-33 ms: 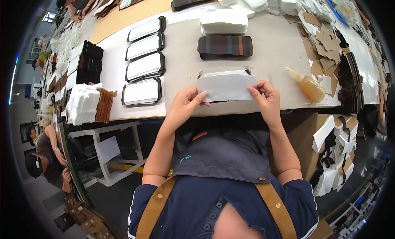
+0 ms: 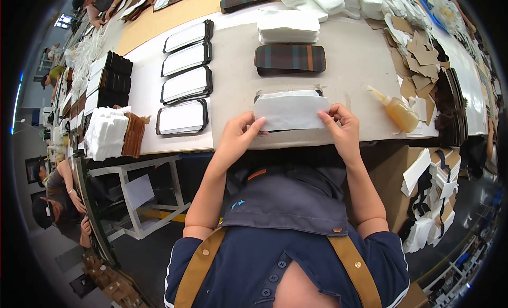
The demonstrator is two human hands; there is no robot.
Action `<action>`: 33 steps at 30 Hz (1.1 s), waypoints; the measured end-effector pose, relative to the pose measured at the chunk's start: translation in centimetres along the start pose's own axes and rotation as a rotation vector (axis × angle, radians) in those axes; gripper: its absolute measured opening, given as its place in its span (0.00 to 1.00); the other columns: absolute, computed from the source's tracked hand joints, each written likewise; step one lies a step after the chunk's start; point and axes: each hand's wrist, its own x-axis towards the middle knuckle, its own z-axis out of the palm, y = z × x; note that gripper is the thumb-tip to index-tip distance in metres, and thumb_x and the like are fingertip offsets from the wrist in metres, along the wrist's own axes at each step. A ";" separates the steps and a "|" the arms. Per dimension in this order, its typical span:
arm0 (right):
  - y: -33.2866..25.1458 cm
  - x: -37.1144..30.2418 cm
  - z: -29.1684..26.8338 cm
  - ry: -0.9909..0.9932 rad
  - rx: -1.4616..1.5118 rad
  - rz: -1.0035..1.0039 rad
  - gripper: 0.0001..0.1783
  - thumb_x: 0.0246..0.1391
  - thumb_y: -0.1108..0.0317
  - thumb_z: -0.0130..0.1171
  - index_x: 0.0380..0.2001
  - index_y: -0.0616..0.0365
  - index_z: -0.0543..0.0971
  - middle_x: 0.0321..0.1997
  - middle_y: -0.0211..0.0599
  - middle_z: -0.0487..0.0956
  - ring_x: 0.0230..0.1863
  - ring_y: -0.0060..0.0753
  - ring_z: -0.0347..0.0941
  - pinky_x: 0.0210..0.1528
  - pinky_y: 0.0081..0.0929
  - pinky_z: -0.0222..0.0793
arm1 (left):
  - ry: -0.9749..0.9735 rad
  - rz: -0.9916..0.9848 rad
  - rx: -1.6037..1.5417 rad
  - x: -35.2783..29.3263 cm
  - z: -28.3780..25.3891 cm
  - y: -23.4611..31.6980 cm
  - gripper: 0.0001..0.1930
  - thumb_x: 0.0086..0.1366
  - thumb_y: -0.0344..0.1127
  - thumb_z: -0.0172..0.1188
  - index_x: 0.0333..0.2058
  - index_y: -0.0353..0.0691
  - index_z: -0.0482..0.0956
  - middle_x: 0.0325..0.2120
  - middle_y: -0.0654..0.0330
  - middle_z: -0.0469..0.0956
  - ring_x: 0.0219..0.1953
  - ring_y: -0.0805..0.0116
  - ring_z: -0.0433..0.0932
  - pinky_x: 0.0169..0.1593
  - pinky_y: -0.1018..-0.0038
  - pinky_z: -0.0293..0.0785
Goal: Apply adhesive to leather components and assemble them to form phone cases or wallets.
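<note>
White sheet (image 2: 292, 113) pinched at both ends, left hand (image 2: 242, 129) and right hand (image 2: 343, 123) gripping, just inside the counter's (image 2: 230, 91) near edge; blue mark (image 2: 238, 204) on grey apron (image 2: 291, 202), too small to read!

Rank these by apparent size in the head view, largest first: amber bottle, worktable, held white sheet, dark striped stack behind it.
1. Worktable
2. White sheet and striped stack: too close to rank surely
3. Amber bottle
</note>
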 end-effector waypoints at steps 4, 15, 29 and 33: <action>1.6 0.5 0.2 0.056 -0.260 -0.168 0.11 0.54 0.67 0.70 0.28 0.59 0.77 0.29 0.27 0.75 0.34 0.26 0.66 0.41 0.26 0.59 | 0.292 0.205 0.485 -0.5 1.2 -1.8 0.11 0.65 0.40 0.66 0.29 0.39 0.81 0.33 0.61 0.77 0.36 0.64 0.71 0.44 0.69 0.66; 2.5 0.8 0.5 0.106 -0.598 -0.316 0.15 0.50 0.65 0.73 0.28 0.60 0.75 0.34 0.29 0.74 0.40 0.34 0.64 0.49 0.30 0.57 | 0.398 0.173 0.673 -0.6 1.9 -2.9 0.11 0.59 0.43 0.71 0.29 0.44 0.81 0.38 0.64 0.73 0.47 0.60 0.67 0.55 0.64 0.57; 2.9 0.9 0.8 0.107 -0.679 -0.343 0.15 0.50 0.62 0.73 0.32 0.58 0.79 0.38 0.30 0.74 0.43 0.37 0.65 0.52 0.36 0.56 | 0.411 0.196 0.716 -0.4 2.1 -2.9 0.10 0.58 0.41 0.72 0.29 0.45 0.80 0.37 0.64 0.73 0.46 0.60 0.67 0.54 0.63 0.57; 2.9 0.9 1.0 0.118 -0.692 -0.365 0.14 0.51 0.63 0.73 0.31 0.58 0.78 0.38 0.32 0.73 0.43 0.38 0.65 0.52 0.36 0.57 | 0.415 0.198 0.738 -0.3 2.2 -2.8 0.10 0.58 0.40 0.71 0.29 0.45 0.79 0.37 0.64 0.73 0.46 0.60 0.67 0.53 0.62 0.57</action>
